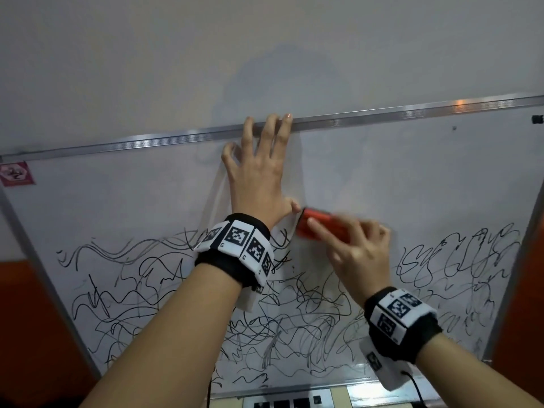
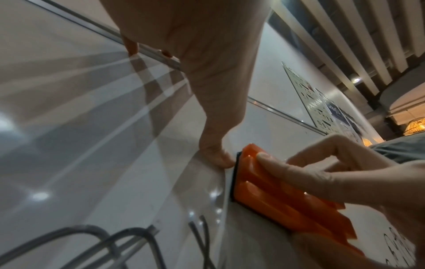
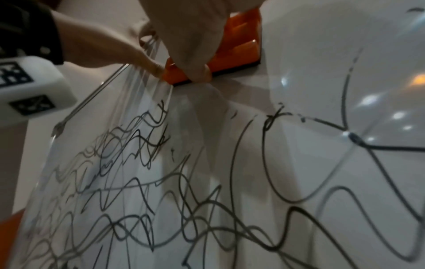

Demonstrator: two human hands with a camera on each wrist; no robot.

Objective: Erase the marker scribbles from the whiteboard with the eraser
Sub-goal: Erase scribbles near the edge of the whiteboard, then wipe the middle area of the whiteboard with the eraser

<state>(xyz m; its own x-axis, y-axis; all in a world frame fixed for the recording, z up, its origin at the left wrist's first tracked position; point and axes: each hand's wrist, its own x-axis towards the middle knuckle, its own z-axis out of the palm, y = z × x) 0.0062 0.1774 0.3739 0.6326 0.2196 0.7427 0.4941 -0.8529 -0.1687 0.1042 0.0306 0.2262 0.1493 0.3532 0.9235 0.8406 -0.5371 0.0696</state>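
A whiteboard (image 1: 412, 178) fills the head view, its upper band wiped clean and its lower half covered in black marker scribbles (image 1: 164, 293). My right hand (image 1: 357, 251) grips an orange eraser (image 1: 321, 228) with a black felt pad and presses it flat on the board just above the scribbles. In the left wrist view the eraser (image 2: 282, 198) lies under the right hand's fingers (image 2: 296, 172). My left hand (image 1: 259, 169) is spread flat on the board, fingertips at the metal top frame (image 1: 412, 110), thumb beside the eraser's left end. The scribbles (image 3: 161, 191) show close in the right wrist view.
A pink sticker (image 1: 16, 173) sits at the board's top left corner. Orange wall panels (image 1: 26, 319) flank the board on both sides. A tray ledge (image 1: 294, 400) with dark items runs below the bottom frame. Posters (image 2: 322, 109) hang on the wall to the right.
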